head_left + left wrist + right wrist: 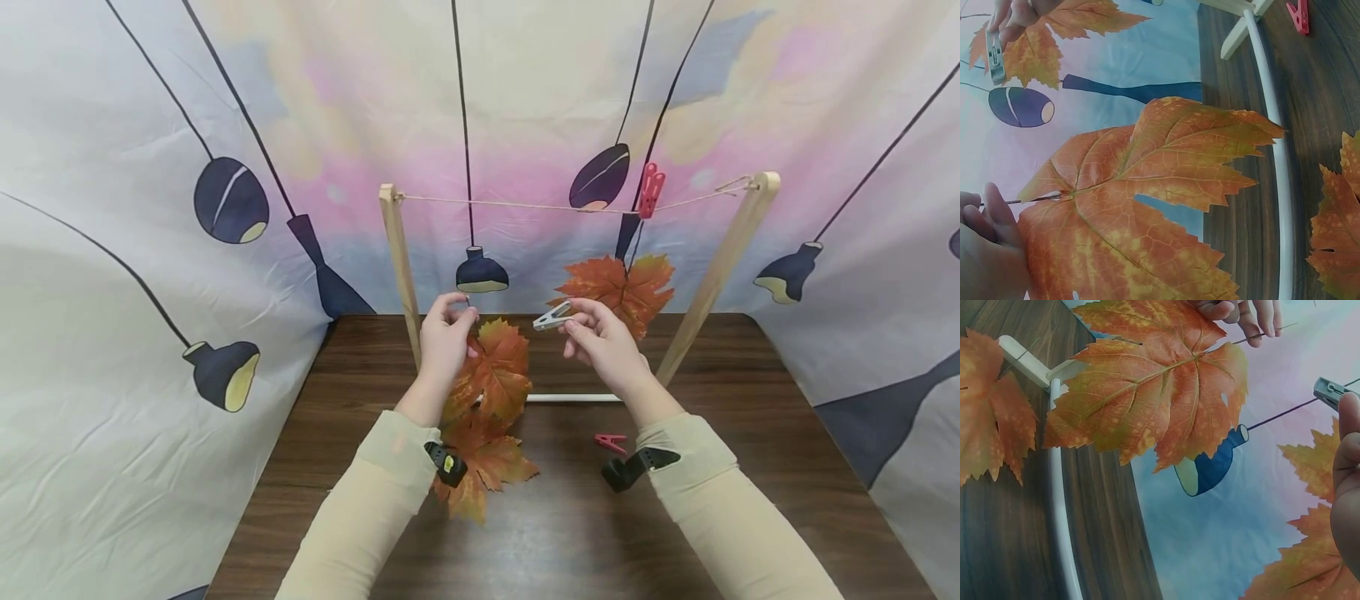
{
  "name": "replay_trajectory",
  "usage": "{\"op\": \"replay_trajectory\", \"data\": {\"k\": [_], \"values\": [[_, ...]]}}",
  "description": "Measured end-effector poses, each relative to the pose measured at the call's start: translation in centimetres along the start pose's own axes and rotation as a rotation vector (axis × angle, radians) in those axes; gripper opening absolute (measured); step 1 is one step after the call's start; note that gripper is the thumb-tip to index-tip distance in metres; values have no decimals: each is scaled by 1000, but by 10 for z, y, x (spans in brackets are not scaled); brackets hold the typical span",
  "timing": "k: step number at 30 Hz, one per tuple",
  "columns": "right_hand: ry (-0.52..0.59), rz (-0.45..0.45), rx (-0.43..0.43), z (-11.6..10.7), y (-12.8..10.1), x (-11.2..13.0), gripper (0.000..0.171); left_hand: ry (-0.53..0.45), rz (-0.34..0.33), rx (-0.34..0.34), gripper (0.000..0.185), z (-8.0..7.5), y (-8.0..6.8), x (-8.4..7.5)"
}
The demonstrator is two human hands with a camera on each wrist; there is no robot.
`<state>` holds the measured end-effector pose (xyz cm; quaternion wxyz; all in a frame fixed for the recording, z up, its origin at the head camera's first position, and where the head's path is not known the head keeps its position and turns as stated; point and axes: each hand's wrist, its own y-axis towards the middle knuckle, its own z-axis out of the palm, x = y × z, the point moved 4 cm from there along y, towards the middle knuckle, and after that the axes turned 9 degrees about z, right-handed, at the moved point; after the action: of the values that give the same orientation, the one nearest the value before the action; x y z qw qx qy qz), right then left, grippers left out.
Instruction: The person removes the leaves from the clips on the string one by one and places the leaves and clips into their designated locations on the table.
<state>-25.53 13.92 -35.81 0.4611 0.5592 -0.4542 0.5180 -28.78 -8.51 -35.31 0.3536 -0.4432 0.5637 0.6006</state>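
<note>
Behind our work hangs a big pale cloth (112, 417) with painted lamps on it, and below it sits a dark wooden tabletop (750, 467). On the tabletop stands a little wooden rack (401, 267) with two posts and a thin string (525, 204) tied between them, like a tiny washing line.

Our left hand (444, 337) holds up an orange leaf (495, 371). We pinch its thin stem between thumb and fingers (994, 212), so the leaf hangs down flat and free, just in front of the rack and under the string. Holding it by the stem keeps the wide part of the leaf out of the way.

Our right hand (603, 342) pinches a gray clothespin (553, 317) with its fingers (1349, 434) curled around it. The front end of the pin points at the left hand and the stem, with a small gap between them.

One leaf on the string (622, 287) hangs on the right side. A red clothespin (649, 190) bites the string above it, and that seems to be what keeps it up. Another leaf (487, 467) lies flat on the tabletop near our left sleeve. A second red pin (611, 442) lies on the tabletop near our right wrist, close by and easy to reach.
</note>
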Motion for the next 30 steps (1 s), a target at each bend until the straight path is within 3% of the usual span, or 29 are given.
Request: {"op": "replay_trajectory", "data": {"k": [8,15,30], "values": [[-12,6,-7,-1,-1,-10,47,21,-11,-1,17,1,-8,-14],[53,8,14,2,-2,-15,43,32,10,-4,13,0,-4,17],[-31,44,-42,-14,-7,-34,42,24,-26,-17,14,-4,-12,27]]}}
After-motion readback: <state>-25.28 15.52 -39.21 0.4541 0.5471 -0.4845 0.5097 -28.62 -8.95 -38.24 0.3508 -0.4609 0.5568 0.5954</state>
